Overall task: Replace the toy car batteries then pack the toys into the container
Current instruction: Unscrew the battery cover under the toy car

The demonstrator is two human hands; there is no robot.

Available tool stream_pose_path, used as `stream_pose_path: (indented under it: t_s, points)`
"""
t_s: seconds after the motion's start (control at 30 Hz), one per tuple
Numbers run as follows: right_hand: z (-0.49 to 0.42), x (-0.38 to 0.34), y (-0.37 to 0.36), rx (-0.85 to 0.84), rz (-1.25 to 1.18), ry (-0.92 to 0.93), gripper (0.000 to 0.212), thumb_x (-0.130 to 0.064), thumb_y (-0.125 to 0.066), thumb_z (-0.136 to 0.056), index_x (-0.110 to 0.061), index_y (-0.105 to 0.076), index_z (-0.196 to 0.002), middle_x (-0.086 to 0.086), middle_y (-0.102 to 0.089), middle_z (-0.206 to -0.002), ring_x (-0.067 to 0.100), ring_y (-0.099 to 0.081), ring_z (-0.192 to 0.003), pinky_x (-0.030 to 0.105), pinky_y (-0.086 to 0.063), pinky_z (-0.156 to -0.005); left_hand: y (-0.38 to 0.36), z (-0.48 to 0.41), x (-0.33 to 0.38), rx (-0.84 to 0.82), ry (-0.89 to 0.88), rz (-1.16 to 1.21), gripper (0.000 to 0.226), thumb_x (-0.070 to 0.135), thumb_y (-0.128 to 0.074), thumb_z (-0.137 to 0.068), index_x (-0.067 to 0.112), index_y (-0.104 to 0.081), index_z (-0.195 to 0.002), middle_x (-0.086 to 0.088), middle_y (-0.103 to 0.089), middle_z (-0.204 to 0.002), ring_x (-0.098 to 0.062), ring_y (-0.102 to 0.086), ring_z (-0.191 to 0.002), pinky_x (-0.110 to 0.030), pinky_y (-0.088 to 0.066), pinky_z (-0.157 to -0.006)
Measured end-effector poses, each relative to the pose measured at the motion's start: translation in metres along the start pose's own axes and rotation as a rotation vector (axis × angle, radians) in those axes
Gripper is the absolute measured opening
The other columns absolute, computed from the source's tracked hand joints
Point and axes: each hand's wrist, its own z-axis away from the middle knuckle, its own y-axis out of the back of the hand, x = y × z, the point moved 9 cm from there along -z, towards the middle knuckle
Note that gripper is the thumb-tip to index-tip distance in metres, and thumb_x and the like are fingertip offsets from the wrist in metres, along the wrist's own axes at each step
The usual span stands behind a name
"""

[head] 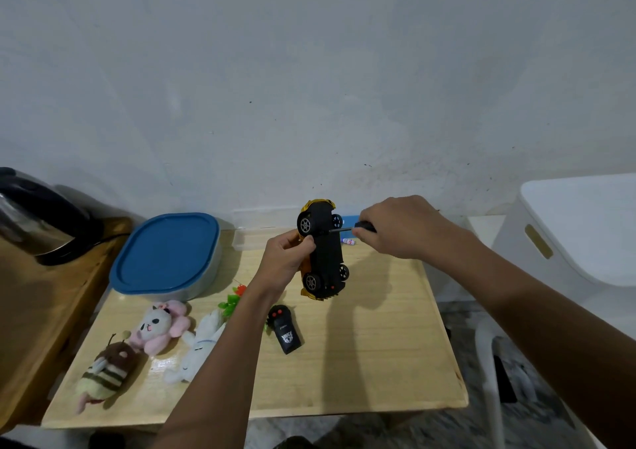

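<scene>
The left hand (285,259) holds the toy car (323,252) in the air above the far part of the table (361,362), with thumb and fingers curled around the car's left side near its middle. The car is turned so that its black underside faces the camera, and the yellow body shows only at the edges. Its long axis runs from near to far, almost upright in the picture, with the near end leaning a little to the right. All four wheels are visible (which end is the front, I cannot tell).

The right hand (395,228) is clenched around the black handle of a screwdriver (351,229). The metal shaft lies nearly level and points to the left. Its tip touches the underside of the car, between the two far wheels.

A small white and red cylinder (349,241) lies on the table just behind the car, under the screwdriver. A black remote control (285,331) lies on the table near the left forearm. At the left side of the table stands a container (168,252) with a blue lid on it. In front of it three plush toys lie in a group: a pink and white one (161,324), a striped bee (110,366) and a white one (203,345). A small green and red plastic piece (232,299) is beside them. A kettle (38,221) stands on a darker wooden surface at the far left.
</scene>
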Motion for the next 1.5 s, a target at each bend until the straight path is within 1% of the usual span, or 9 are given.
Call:
stream_pose_path:
  t_s: [0.17, 0.33, 0.53, 0.63, 0.73, 0.9, 1.13, 1.33, 1.5]
  points:
    - [0.001, -0.005, 0.007, 0.067, 0.007, 0.071, 0.019, -0.034, -0.049, -0.097, -0.038, -0.064, -0.108, -0.009, -0.059, -0.100, 0.017, -0.052, -0.071, 0.025, -0.025, -0.051, 0.001, 0.001, -0.004, -0.004, 0.008, -0.005, 0.019, 0.012, -0.054, -0.098, 0.003, -0.071, -0.102, -0.011, -0.070, -0.091, -0.024, -0.068, -0.088, -0.052, -0.055, -0.087]
    - [0.000, -0.002, -0.004, -0.003, -0.053, -0.054, 0.037, -0.047, -0.043, -0.095, -0.020, -0.068, -0.097, -0.001, -0.064, -0.086, 0.020, -0.059, -0.074, 0.028, -0.041, -0.060, 0.002, 0.002, -0.002, 0.012, 0.007, 0.002, 0.021, 0.015, -0.057, -0.095, 0.001, -0.071, -0.102, -0.012, -0.070, -0.091, -0.024, -0.067, -0.085, -0.051, -0.054, -0.086]
    - [-0.002, -0.009, -0.003, -0.013, -0.122, 0.004, 0.021, -0.021, -0.059, -0.092, -0.032, -0.060, -0.110, -0.001, -0.059, -0.105, 0.022, -0.058, -0.084, 0.030, -0.040, -0.065, 0.003, 0.006, -0.005, 0.005, 0.032, 0.021, 0.029, 0.023, -0.060, -0.085, 0.001, -0.071, -0.100, -0.012, -0.069, -0.090, -0.024, -0.067, -0.086, -0.055, -0.053, -0.089]
    - [0.000, -0.012, -0.001, -0.040, -0.090, -0.011, 0.021, -0.043, -0.052, -0.093, -0.031, -0.063, -0.108, -0.002, -0.064, -0.099, 0.022, -0.061, -0.087, 0.030, -0.039, -0.068, 0.003, 0.006, -0.003, 0.006, 0.023, 0.025, 0.034, 0.026, -0.060, -0.083, 0.000, -0.071, -0.102, -0.014, -0.068, -0.090, -0.026, -0.064, -0.085, -0.059, -0.052, -0.088]
    - [0.001, -0.020, 0.002, 0.023, -0.002, 0.009, 0.034, -0.044, -0.039, -0.096, -0.024, -0.067, -0.096, -0.003, -0.061, -0.078, 0.021, -0.055, -0.069, 0.029, -0.035, -0.058, 0.005, 0.005, -0.001, 0.006, 0.011, 0.019, 0.031, 0.026, -0.060, -0.085, 0.000, -0.071, -0.099, -0.013, -0.067, -0.087, -0.025, -0.063, -0.082, -0.052, -0.053, -0.082]
    - [-0.004, -0.023, 0.006, 0.083, 0.035, 0.102, 0.029, -0.035, -0.048, -0.099, -0.052, -0.059, -0.119, -0.007, -0.053, -0.087, 0.019, -0.053, -0.068, 0.026, -0.021, -0.048, 0.011, 0.006, -0.004, 0.022, 0.021, 0.034, 0.034, 0.025, -0.059, -0.085, -0.005, -0.068, -0.100, -0.010, -0.066, -0.084, -0.022, -0.064, -0.079, -0.047, -0.054, -0.080]
    - [-0.008, -0.015, -0.013, -0.093, -0.103, -0.035, 0.045, -0.044, -0.031, -0.101, -0.014, -0.063, -0.091, 0.003, -0.060, -0.083, 0.023, -0.057, -0.075, 0.033, -0.039, -0.061, 0.016, 0.007, 0.000, 0.036, 0.009, 0.042, 0.041, 0.030, -0.061, -0.081, -0.005, -0.068, -0.101, -0.014, -0.063, -0.085, -0.026, -0.061, -0.080, -0.047, -0.050, -0.077]
    - [-0.006, -0.018, -0.012, -0.144, -0.277, 0.022, 0.020, -0.038, -0.058, -0.094, -0.030, -0.060, -0.111, -0.002, -0.054, -0.102, 0.020, -0.058, -0.088, 0.035, -0.048, -0.074, 0.020, 0.008, -0.005, 0.033, 0.021, 0.023, 0.030, 0.025, -0.059, -0.084, 0.003, -0.071, -0.101, -0.016, -0.067, -0.090, -0.029, -0.063, -0.085, -0.059, -0.051, -0.087]
    - [-0.004, -0.016, -0.013, -0.139, -0.218, -0.055, 0.035, -0.047, -0.044, -0.097, -0.020, -0.064, -0.099, 0.001, -0.060, -0.090, 0.021, -0.060, -0.074, 0.031, -0.043, -0.061, 0.015, 0.011, -0.004, 0.007, 0.006, 0.021, 0.024, 0.024, -0.058, -0.087, 0.011, -0.073, -0.100, -0.015, -0.070, -0.093, -0.028, -0.067, -0.088, -0.058, -0.052, -0.089]
